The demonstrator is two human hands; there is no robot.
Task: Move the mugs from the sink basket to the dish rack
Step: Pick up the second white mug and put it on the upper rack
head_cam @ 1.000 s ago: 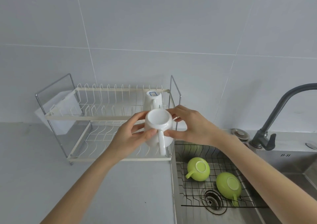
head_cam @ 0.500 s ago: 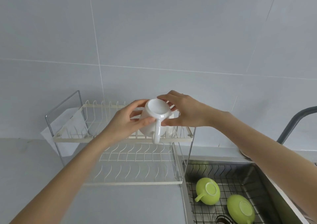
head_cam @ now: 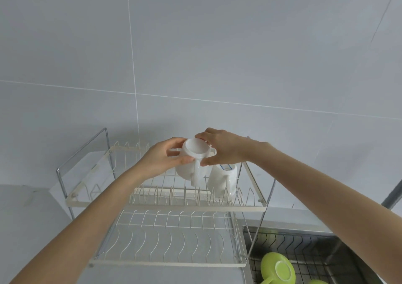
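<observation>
You hold the glossy white ceramic mug [head_cam: 191, 164] upside down between both hands, base towards you and handle hanging below your fingertips. Your left hand [head_cam: 162, 158] clamps its left side, thumb under the base rim and fingers curled behind; your right hand [head_cam: 221, 151] pinches the right side, thumb low, fingers over the far edge. Gripping from opposite sides likely lets you steer the mouth down onto the prongs squarely. The mug hovers over the upper tier of the cream two-tier wire dish rack [head_cam: 165, 207], just left of a second inverted white mug [head_cam: 223, 180] already standing beneath your right fingers. Inverted, it should drain. Well below your right wrist, a lime-green mug [head_cam: 278, 269] waits upturned in the black wire sink basket [head_cam: 309, 251].
</observation>
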